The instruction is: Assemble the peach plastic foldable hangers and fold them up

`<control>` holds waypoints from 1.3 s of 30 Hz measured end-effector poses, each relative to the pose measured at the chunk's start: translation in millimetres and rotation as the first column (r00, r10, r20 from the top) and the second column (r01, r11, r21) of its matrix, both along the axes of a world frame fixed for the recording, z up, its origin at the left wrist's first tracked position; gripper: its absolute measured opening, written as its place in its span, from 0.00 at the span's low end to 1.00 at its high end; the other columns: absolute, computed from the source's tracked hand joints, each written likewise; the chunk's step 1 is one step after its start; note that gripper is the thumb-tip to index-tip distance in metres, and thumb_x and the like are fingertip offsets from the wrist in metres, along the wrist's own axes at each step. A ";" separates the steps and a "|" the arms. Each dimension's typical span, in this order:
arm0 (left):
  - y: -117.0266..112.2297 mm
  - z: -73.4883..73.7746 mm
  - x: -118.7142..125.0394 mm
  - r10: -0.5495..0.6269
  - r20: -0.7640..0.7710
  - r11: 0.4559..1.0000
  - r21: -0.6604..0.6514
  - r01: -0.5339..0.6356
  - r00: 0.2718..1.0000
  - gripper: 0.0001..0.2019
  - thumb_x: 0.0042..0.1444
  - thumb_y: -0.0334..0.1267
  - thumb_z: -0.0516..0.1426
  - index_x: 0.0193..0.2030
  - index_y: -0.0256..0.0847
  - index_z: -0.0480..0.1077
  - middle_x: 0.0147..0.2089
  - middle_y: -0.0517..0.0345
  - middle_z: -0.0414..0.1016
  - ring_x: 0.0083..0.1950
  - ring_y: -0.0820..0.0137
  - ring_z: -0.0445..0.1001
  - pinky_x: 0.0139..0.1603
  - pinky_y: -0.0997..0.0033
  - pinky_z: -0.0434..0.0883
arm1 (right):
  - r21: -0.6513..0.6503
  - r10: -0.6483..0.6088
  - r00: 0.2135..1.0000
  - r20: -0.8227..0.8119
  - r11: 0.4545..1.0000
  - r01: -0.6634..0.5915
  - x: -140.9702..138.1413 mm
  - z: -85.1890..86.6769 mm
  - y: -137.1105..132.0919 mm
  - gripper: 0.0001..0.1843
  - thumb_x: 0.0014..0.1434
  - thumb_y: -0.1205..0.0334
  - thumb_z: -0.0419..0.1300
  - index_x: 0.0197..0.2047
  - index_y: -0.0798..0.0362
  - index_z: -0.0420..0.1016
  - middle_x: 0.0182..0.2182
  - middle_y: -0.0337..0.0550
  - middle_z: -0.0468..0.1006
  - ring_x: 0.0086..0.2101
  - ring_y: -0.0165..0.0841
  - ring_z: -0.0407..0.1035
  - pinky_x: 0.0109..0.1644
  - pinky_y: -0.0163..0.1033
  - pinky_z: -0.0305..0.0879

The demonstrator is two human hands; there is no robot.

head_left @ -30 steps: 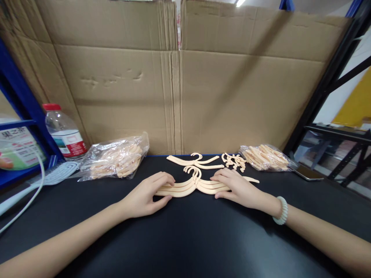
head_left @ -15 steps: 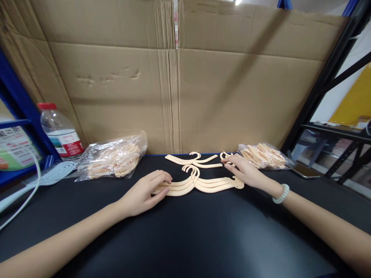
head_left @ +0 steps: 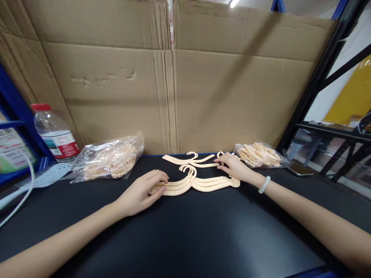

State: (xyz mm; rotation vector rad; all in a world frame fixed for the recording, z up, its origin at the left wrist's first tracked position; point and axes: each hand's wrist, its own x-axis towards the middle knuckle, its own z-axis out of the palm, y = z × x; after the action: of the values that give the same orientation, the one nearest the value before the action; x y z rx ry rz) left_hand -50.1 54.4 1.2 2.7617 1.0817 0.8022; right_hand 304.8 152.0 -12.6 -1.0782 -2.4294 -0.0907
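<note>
A bag (head_left: 107, 160) of hangers and a bottle (head_left: 53, 133) sit to the left. Another bag (head_left: 257, 154) and a phone (head_left: 297, 169) sit to the right. Nothing blocks the hands. The pile of hangers (head_left: 199, 183) lies mid-table (head_left: 185, 239). The left hand (head_left: 142, 193) rests flat and loose on its left end, as before. The right hand (head_left: 234, 170) has left the pile and now touches the small bits (head_left: 220, 155) by the lone hanger (head_left: 188, 160). I cannot tell if it pinches them.

Hanger stack (head_left: 203, 184) lies on table (head_left: 185, 239); left bag (head_left: 107, 160), right bag (head_left: 257, 154) behind it.
</note>
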 end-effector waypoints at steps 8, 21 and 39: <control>0.4 -1.2 -0.6 -0.005 0.000 1.000 0.007 0.005 1.000 0.07 0.64 0.33 0.48 0.43 0.41 0.66 0.47 0.49 0.71 0.47 0.65 0.72 0.47 0.66 0.70 | 0.000 0.032 0.999 0.039 0.999 -0.032 -7.4 -0.4 5.9 0.07 0.62 0.66 0.60 0.41 0.51 0.80 0.37 0.47 0.80 0.40 0.40 0.69 0.45 0.44 0.65; 0.9 -3.1 -2.4 0.075 0.041 0.993 0.083 -0.079 0.996 0.06 0.64 0.34 0.49 0.43 0.41 0.67 0.46 0.51 0.72 0.48 0.63 0.72 0.49 0.63 0.70 | 0.155 -0.029 0.997 -0.078 0.987 0.040 -3.8 6.9 -9.5 0.06 0.62 0.61 0.60 0.34 0.51 0.76 0.31 0.44 0.77 0.40 0.41 0.66 0.44 0.46 0.59; 2.8 -12.1 -1.5 0.224 0.242 0.960 0.112 -0.256 0.944 0.16 0.66 0.38 0.51 0.60 0.44 0.59 0.46 0.55 0.72 0.45 0.66 0.73 0.47 0.65 0.71 | 0.401 0.207 0.945 -0.251 0.911 -0.093 -4.7 38.4 -54.7 0.03 0.61 0.62 0.61 0.35 0.50 0.75 0.32 0.44 0.76 0.40 0.40 0.68 0.44 0.46 0.63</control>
State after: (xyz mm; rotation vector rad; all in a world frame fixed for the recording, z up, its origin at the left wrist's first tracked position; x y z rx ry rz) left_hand -51.6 57.2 -10.9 2.5893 1.3797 1.2375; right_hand 300.1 97.2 25.8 -0.6701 -2.1038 -0.3217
